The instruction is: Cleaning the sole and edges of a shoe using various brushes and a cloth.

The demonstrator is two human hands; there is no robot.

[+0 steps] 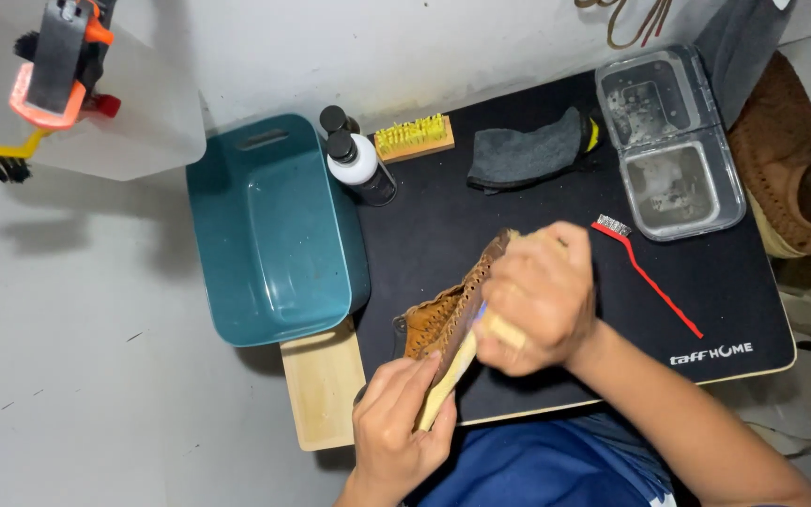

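Note:
A brown suede shoe with a pale sole lies on its side over the black mat. My left hand grips the shoe at its near end, by the sole edge. My right hand is closed around a pale wooden-handled brush pressed against the shoe's side; the bristles are hidden under the hand.
A teal plastic tub sits left of the mat, a wooden board below it. Two black-capped bottles, a yellow-bristled brush, a grey cloth, a clear two-part box and a red wire brush lie on the mat. Another brown shoe is at right.

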